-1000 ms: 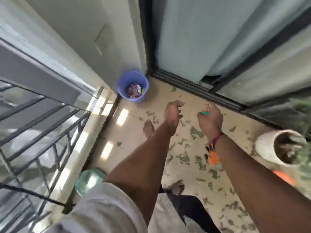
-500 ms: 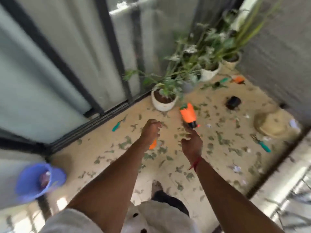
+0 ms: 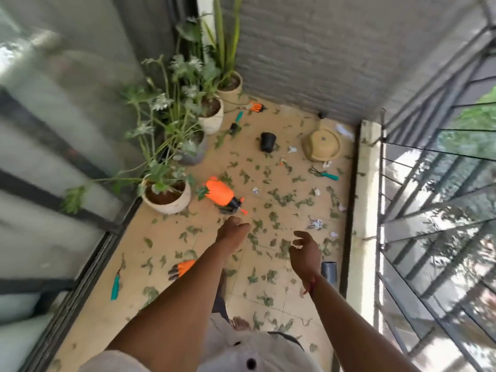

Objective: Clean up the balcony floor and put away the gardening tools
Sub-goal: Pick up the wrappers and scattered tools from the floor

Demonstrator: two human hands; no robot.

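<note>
Green leaf scraps and bits of paper litter the beige balcony floor (image 3: pixel 268 280). An orange spray bottle (image 3: pixel 220 195) lies on its side near the plants. Teal-handled tools lie about: one by the door track (image 3: pixel 116 286), a hand rake (image 3: pixel 324 173) on the right, a trowel (image 3: pixel 237 119) at the back. One orange claw glove (image 3: pixel 182 269) lies under my left arm and another (image 3: pixel 256 106) at the far wall. My left hand (image 3: pixel 233 229) and right hand (image 3: pixel 304 249) hang above the floor, fingers loosely curled, holding nothing.
Several potted plants (image 3: pixel 167 198) line the glass door on the left. A black pot (image 3: pixel 267 141) lies tipped over beside an overturned tan basin (image 3: pixel 322 145). A grey pipe piece (image 3: pixel 329 271) stands by the low kerb. A metal railing (image 3: pixel 429 210) closes the right side.
The view has swung from the purple bucket corner round to the plant end of the balcony. Both hands stay raised and empty.
</note>
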